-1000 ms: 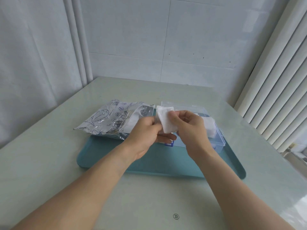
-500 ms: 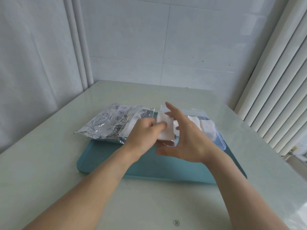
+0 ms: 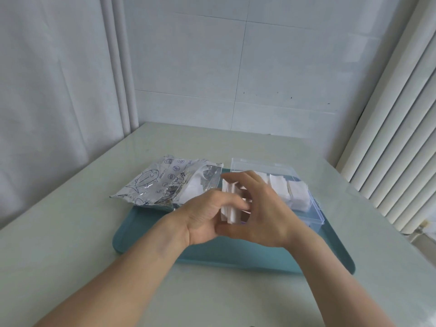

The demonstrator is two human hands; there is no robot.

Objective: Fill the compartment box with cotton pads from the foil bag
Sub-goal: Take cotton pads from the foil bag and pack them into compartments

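A stack of white cotton pads [image 3: 229, 207] stands on edge between my two hands, above the teal tray. My left hand [image 3: 203, 216] grips the stack from the left. From the right, my right hand [image 3: 265, 212] cups around it, fingers over the top and thumb under the bottom edge. The silver foil bag [image 3: 157, 182] with a blue fish print lies open at the tray's far left, white pads showing in its mouth. The clear compartment box [image 3: 315, 214] sits behind my right hand, with white pads [image 3: 296, 193] in its right-hand compartments; its left part is hidden.
Bag and box rest on a teal tray [image 3: 146, 236] on a pale glossy table [image 3: 70, 232]. A white curtain [image 3: 47, 102] hangs at the left, vertical blinds [image 3: 396, 149] at the right, a tiled wall behind.
My right hand, spread open half a second ago, has closed around the pad stack. The stack has turned on edge and sunk slightly toward the tray.
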